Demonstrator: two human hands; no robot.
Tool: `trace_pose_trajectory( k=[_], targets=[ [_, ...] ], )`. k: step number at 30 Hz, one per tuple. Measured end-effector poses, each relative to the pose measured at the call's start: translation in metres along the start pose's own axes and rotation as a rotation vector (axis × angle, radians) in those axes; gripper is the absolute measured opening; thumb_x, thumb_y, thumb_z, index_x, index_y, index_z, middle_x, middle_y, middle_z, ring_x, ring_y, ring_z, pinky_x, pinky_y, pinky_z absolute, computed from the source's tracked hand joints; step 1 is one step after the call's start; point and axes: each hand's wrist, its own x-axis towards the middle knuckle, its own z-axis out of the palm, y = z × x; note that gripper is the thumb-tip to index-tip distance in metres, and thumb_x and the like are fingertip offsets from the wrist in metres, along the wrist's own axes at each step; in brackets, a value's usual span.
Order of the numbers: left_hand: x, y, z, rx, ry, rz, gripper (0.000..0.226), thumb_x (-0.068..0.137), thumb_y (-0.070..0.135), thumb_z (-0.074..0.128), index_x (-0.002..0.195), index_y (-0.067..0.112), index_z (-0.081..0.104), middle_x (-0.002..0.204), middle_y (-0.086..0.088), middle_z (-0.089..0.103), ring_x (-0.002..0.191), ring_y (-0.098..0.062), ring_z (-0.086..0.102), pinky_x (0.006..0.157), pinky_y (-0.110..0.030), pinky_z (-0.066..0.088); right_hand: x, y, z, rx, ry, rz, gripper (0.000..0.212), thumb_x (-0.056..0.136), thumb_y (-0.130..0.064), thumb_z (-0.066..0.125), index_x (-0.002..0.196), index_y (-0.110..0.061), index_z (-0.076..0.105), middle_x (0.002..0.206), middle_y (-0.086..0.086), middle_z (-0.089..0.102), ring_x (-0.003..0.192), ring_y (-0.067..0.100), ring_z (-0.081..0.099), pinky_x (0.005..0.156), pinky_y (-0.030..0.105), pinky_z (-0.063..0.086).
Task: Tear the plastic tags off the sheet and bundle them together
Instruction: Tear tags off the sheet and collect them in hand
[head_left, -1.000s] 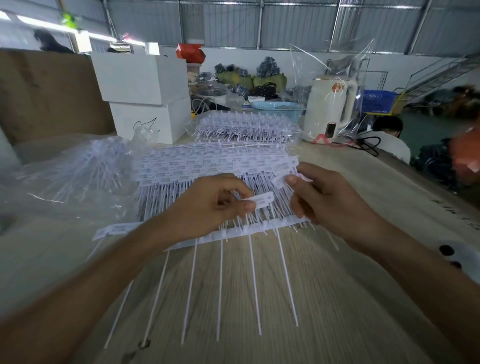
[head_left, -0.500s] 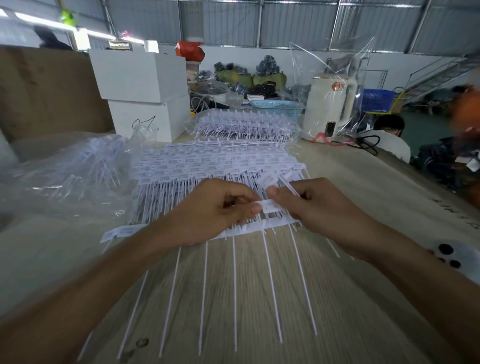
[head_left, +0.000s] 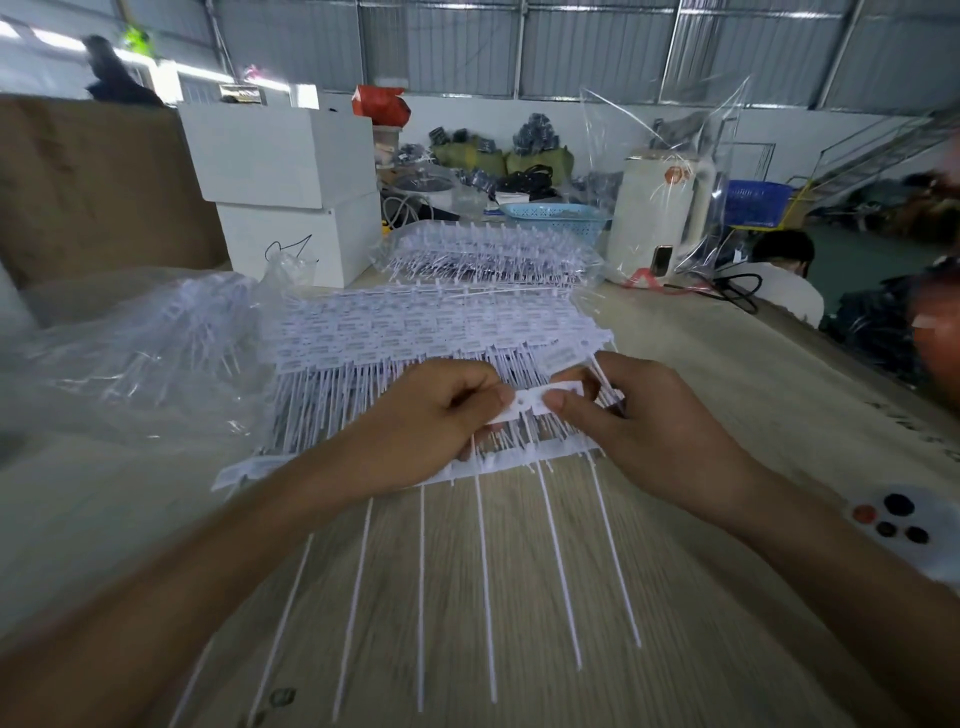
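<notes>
White tag head (head_left: 545, 399) pinched between left hand (head_left: 421, 423) and right hand (head_left: 649, 431), long axis left-right, held above tag sheet (head_left: 519, 457), tails (head_left: 485, 597) pointed toward viewer across tabletop (head_left: 701, 649)

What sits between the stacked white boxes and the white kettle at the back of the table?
In the head view, a bagged heap of tags lies between the white boxes and the kettle, with a light blue basket behind it.

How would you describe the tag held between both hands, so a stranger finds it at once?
On the wooden table lies a stack of white tag sheets. Just above its near edge, the left hand and right hand pinch one flat white tag, lifted clear, unlike the rest.
</notes>
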Motion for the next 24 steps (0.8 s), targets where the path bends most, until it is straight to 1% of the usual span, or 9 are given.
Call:
trace_pose_trajectory(
  k=[5, 7, 8, 10, 12, 15, 18, 20, 24],
  targets=[
    [-0.001, 0.002, -0.003, -0.458, -0.075, -0.109, 0.031, 0.100, 0.015, 0.055, 0.071, 0.008, 0.058, 0.054, 0.001, 0.047, 0.048, -0.013, 0.041, 0.051, -0.027, 0.034, -0.003, -0.004, 0.000, -0.215, 0.136, -0.276, 0.025, 0.097, -0.022, 0.067, 0.083, -0.002, 0.068, 0.066, 0.002, 0.056, 0.061, 0.016, 0.050, 0.058, 0.026, 0.039],
    [-0.001, 0.003, -0.004, -0.603, -0.118, -0.135, 0.025, 0.094, 0.015, 0.063, 0.074, 0.002, 0.056, 0.053, 0.000, 0.041, 0.046, -0.013, 0.035, 0.049, -0.027, 0.028, -0.003, -0.007, -0.004, -0.245, 0.132, -0.443, 0.019, 0.098, -0.012, 0.066, 0.081, -0.018, 0.057, 0.072, -0.005, 0.051, 0.063, 0.011, 0.046, 0.058, 0.026, 0.038],
    [-0.001, 0.004, -0.004, -0.663, -0.147, -0.147, 0.023, 0.091, 0.016, 0.064, 0.076, 0.001, 0.055, 0.053, 0.000, 0.038, 0.045, -0.013, 0.032, 0.048, -0.027, 0.024, -0.003, -0.008, -0.005, -0.275, 0.125, -0.517, 0.033, 0.096, -0.006, 0.066, 0.084, -0.030, 0.047, 0.078, -0.010, 0.048, 0.067, 0.008, 0.046, 0.059, 0.026, 0.040],
    [-0.001, 0.006, -0.007, -0.701, -0.213, -0.147, 0.024, 0.091, 0.016, 0.062, 0.075, 0.002, 0.051, 0.053, 0.000, 0.035, 0.047, -0.014, 0.028, 0.050, -0.031, 0.019, -0.003, -0.007, -0.010, -0.302, 0.088, -0.584, 0.031, 0.096, 0.000, 0.064, 0.091, -0.030, 0.056, 0.086, -0.010, 0.050, 0.073, 0.012, 0.052, 0.058, 0.035, 0.047],
    [-0.003, 0.009, -0.008, -0.632, -0.230, -0.129, 0.029, 0.093, 0.020, 0.063, 0.073, 0.004, 0.050, 0.056, 0.001, 0.035, 0.049, -0.015, 0.029, 0.053, -0.034, 0.018, -0.003, -0.004, -0.014, -0.334, 0.065, -0.555, 0.013, 0.098, -0.007, 0.060, 0.098, -0.014, 0.071, 0.087, -0.002, 0.061, 0.075, 0.021, 0.060, 0.059, 0.042, 0.050],
    [-0.005, 0.011, -0.010, -0.639, -0.269, -0.134, 0.025, 0.092, 0.021, 0.058, 0.075, 0.003, 0.054, 0.057, 0.002, 0.035, 0.050, -0.012, 0.030, 0.052, -0.029, 0.020, -0.002, -0.004, -0.019, -0.430, 0.093, -0.501, 0.015, 0.096, -0.005, 0.062, 0.105, -0.009, 0.074, 0.090, 0.006, 0.067, 0.072, 0.027, 0.064, 0.057, 0.044, 0.052],
    [-0.006, 0.011, -0.013, -0.569, -0.370, -0.080, 0.036, 0.099, 0.020, 0.056, 0.062, 0.021, 0.058, 0.058, 0.004, 0.037, 0.050, -0.010, 0.034, 0.051, -0.023, 0.030, 0.008, 0.000, -0.044, -0.376, 0.318, -0.345, 0.013, 0.100, -0.011, 0.060, 0.104, -0.011, 0.072, 0.083, 0.004, 0.067, 0.052, 0.015, 0.052, 0.051, 0.025, 0.048],
    [-0.004, 0.011, -0.012, -0.462, -0.298, -0.079, 0.037, 0.098, 0.027, 0.058, 0.061, 0.026, 0.061, 0.059, 0.005, 0.045, 0.053, -0.012, 0.039, 0.055, -0.025, 0.034, 0.014, 0.007, -0.061, -0.203, 0.426, -0.164, 0.017, 0.106, -0.019, 0.051, 0.095, -0.018, 0.065, 0.071, 0.000, 0.060, 0.053, 0.018, 0.049, 0.051, 0.025, 0.040],
    [-0.001, 0.005, -0.011, -0.299, -0.204, -0.044, 0.025, 0.100, 0.021, 0.054, 0.081, 0.016, 0.069, 0.067, 0.004, 0.058, 0.057, -0.015, 0.044, 0.056, -0.026, 0.040, 0.017, 0.009, -0.055, -0.049, 0.341, -0.006, 0.026, 0.109, -0.022, 0.041, 0.090, -0.011, 0.054, 0.054, -0.006, 0.051, 0.046, 0.007, 0.045, 0.047, 0.017, 0.034]
  ],
)
